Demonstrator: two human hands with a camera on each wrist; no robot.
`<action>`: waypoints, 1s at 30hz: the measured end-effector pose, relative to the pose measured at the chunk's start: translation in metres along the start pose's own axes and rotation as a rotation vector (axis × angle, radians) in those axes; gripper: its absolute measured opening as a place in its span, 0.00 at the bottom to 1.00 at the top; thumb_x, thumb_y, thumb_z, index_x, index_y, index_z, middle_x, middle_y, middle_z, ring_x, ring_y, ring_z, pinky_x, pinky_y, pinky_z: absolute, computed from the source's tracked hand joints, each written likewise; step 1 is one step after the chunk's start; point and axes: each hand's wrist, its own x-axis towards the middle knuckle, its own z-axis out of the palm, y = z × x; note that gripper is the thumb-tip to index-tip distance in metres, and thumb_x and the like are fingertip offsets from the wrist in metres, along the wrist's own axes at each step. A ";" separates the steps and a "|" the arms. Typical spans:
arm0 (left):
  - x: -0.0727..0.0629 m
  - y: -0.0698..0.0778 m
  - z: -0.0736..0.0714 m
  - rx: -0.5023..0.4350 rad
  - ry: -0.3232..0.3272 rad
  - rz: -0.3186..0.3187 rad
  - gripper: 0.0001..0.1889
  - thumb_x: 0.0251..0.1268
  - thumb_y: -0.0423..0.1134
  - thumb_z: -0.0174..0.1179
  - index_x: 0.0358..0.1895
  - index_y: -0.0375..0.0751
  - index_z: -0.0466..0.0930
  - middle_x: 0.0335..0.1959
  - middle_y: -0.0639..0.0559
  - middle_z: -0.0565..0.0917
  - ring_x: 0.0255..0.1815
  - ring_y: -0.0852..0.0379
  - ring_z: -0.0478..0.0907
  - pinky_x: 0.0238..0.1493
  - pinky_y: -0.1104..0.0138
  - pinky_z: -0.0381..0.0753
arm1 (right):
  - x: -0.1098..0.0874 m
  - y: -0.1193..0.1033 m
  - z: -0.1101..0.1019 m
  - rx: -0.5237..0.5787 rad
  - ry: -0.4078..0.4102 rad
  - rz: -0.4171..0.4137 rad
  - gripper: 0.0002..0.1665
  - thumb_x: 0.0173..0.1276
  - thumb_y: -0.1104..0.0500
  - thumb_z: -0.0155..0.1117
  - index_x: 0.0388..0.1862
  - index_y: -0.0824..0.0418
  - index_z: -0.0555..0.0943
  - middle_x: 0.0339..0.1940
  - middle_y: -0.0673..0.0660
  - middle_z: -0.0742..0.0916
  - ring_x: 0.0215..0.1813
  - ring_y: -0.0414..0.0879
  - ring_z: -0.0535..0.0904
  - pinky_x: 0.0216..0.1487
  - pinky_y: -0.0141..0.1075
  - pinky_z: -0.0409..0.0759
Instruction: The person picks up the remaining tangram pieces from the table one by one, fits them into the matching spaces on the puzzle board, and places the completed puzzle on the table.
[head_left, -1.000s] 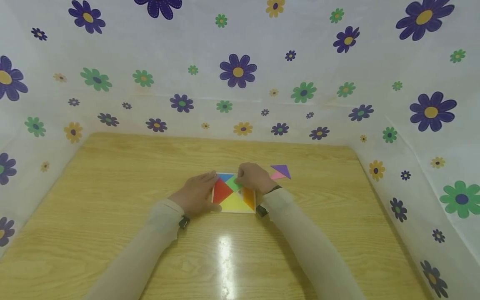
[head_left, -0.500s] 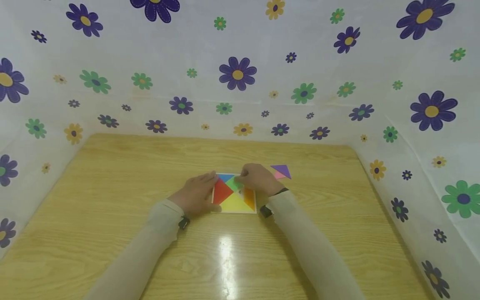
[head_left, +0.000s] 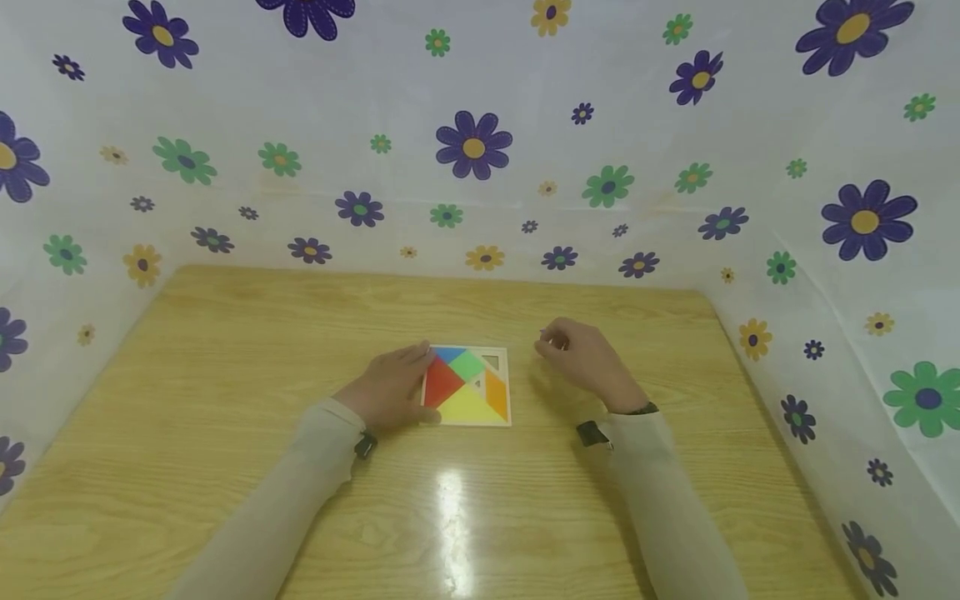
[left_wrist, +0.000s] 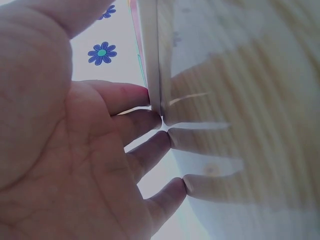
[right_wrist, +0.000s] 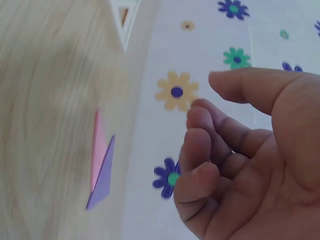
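A square tangram tray (head_left: pixel 505 365) lies flat on the table, holding a blue triangle (head_left: pixel 447 353), green square (head_left: pixel 467 366), red triangle (head_left: pixel 441 380), yellow triangle (head_left: pixel 472 407) and orange parallelogram (head_left: pixel 496 395). Bare recesses show at its upper right. My left hand (head_left: pixel 388 387) rests along the tray's left side, fingertips at its edge (left_wrist: pixel 150 55) and thumb at the near corner. Right of the tray hovers my right hand (head_left: pixel 583 354), fingers loosely curled, holding nothing. In the right wrist view a purple triangle (right_wrist: pixel 103 181) overlaps a pink triangle (right_wrist: pixel 98 155) on the table; the hand mostly hides both in the head view.
The wooden table (head_left: pixel 300 500) carries the tray and pieces. A white cloth (head_left: pixel 360 100) printed with flowers stands as a wall at the back and sides. Both wrists wear dark straps, and pale sleeves cover the forearms.
My right hand has left the tray's upper right part and moved right, over the purple and pink triangles. The upper right recesses now show. The left hand stays put.
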 end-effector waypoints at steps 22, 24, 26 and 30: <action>0.000 -0.002 0.003 -0.019 -0.003 -0.029 0.55 0.64 0.65 0.66 0.84 0.39 0.50 0.86 0.45 0.48 0.86 0.43 0.45 0.83 0.46 0.47 | 0.004 0.025 0.001 -0.154 -0.004 0.018 0.16 0.74 0.57 0.63 0.52 0.67 0.82 0.41 0.60 0.83 0.40 0.53 0.76 0.43 0.45 0.79; 0.000 -0.002 0.003 -0.021 -0.001 -0.030 0.55 0.64 0.65 0.66 0.84 0.39 0.50 0.86 0.45 0.48 0.86 0.43 0.45 0.83 0.46 0.47 | 0.004 0.026 0.002 -0.188 -0.011 0.021 0.18 0.73 0.57 0.63 0.54 0.68 0.82 0.44 0.62 0.83 0.42 0.54 0.76 0.46 0.47 0.80; 0.000 -0.001 0.002 -0.014 -0.002 -0.034 0.55 0.63 0.65 0.66 0.84 0.39 0.50 0.86 0.45 0.48 0.86 0.44 0.45 0.83 0.46 0.47 | 0.004 0.028 0.003 -0.210 -0.010 0.020 0.20 0.71 0.57 0.63 0.56 0.70 0.81 0.46 0.65 0.82 0.43 0.56 0.75 0.48 0.49 0.80; -0.002 0.000 0.000 -0.012 0.004 -0.028 0.55 0.63 0.65 0.67 0.83 0.38 0.51 0.85 0.43 0.49 0.85 0.42 0.46 0.83 0.45 0.48 | 0.005 0.032 0.005 -0.233 0.000 0.022 0.22 0.71 0.59 0.63 0.58 0.72 0.79 0.50 0.68 0.80 0.47 0.58 0.74 0.51 0.52 0.80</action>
